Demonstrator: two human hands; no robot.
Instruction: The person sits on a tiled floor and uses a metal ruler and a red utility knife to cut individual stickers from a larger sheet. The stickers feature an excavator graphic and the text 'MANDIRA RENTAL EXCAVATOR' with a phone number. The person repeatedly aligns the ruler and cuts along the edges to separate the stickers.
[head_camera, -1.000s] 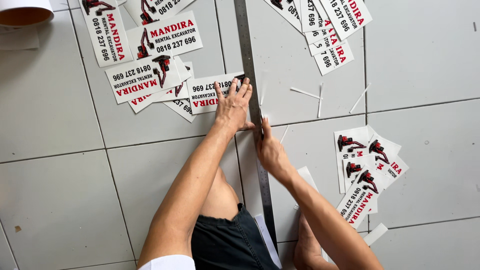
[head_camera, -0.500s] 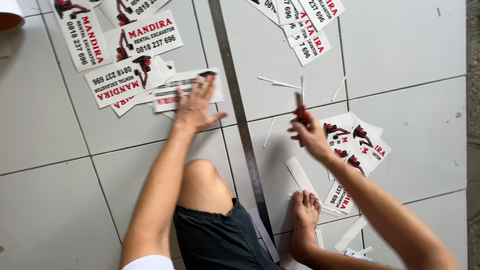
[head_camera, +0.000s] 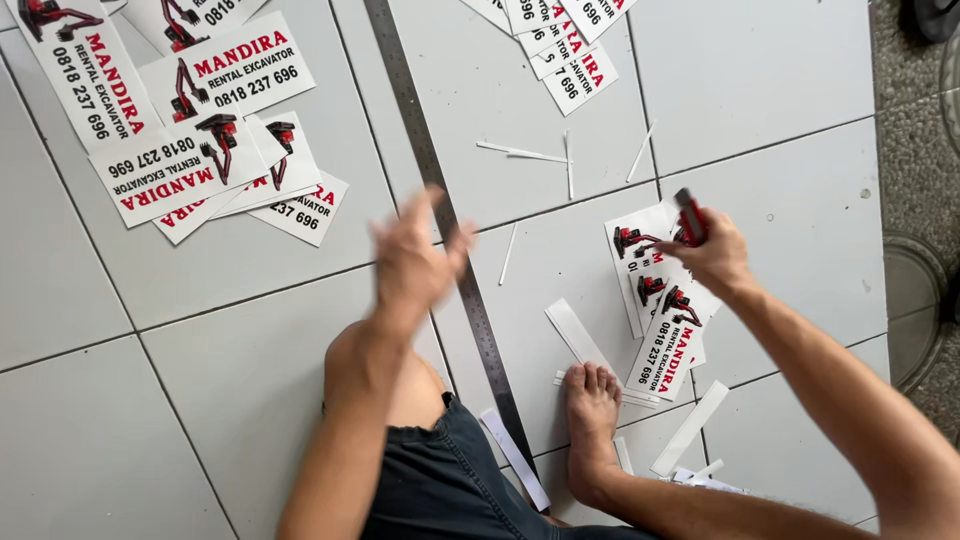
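— Two hands are showing over the tiled floor (head_camera: 780, 90), and neither is pressing anything down. The left hand (head_camera: 412, 255) is hanging blurred above the long metal ruler (head_camera: 440, 215), fingers spread wide and holding nothing.

— And the right hand (head_camera: 712, 255)?

— It is gripping a red and black cutter (head_camera: 690, 215), fist closed around the handle, directly over a small heap of printed cards (head_camera: 655, 300) with red digger pictures (whether the blade is out, I cannot tell).

— Where is the ruler sitting?

— It is lying diagonally across the tiles, running from the top of the view down past the person's bare foot (head_camera: 592, 400). White offcut strips (head_camera: 575, 335) are lying beside it, and thinner slivers (head_camera: 520, 153) are scattered further up.

— Other cards?

— A larger spread of cards (head_camera: 200, 130) is lying at the upper left, well apart from the cutter, and a third bunch (head_camera: 560, 40) is sitting at the top edge.

— How would you judge good handling here?

— I would say the cutter hand is doing well by keeping the tool away from the foot and knee. For clean trimming, the open palm ought to be flat on the steel edge, fingertips back from the cutting side, with loose strips swept aside so nothing is lifting the ruler.
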